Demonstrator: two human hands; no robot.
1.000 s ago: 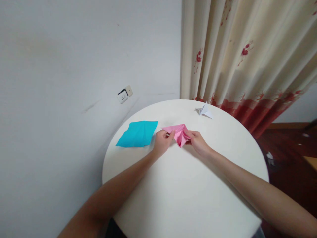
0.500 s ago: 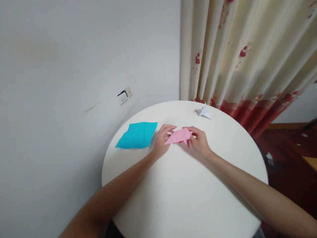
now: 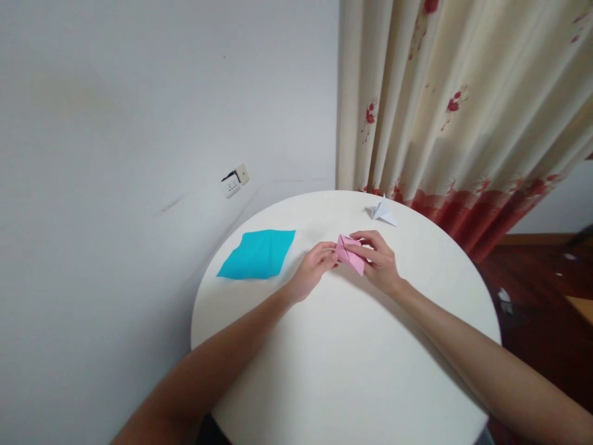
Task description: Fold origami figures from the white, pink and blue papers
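Observation:
A piece of pink folded paper (image 3: 351, 254) is held up just above the white round table, with creases and a flap on its face. My right hand (image 3: 380, 262) grips it from the right, fingers across its front and the others behind. On its left edge, the fingertips of my left hand (image 3: 315, 267) close in a pinch; the exact contact is partly hidden. To the left of my left hand lies a creased sheet of blue paper (image 3: 257, 254). A folded white paper piece (image 3: 382, 212) with pointed flaps stands near the table's far edge.
The round white table (image 3: 352, 358) has its far rim close to a pale wall (image 3: 139, 111) with a socket (image 3: 230, 185). A floral curtain (image 3: 426, 105) hangs behind it on the right. Small white scraps (image 3: 504, 298) lie on the dark floor.
The pink paper has been turned, so it now looks more compact and shows a different face. My right hand's fingers have come round its front, and my left hand has moved slightly right.

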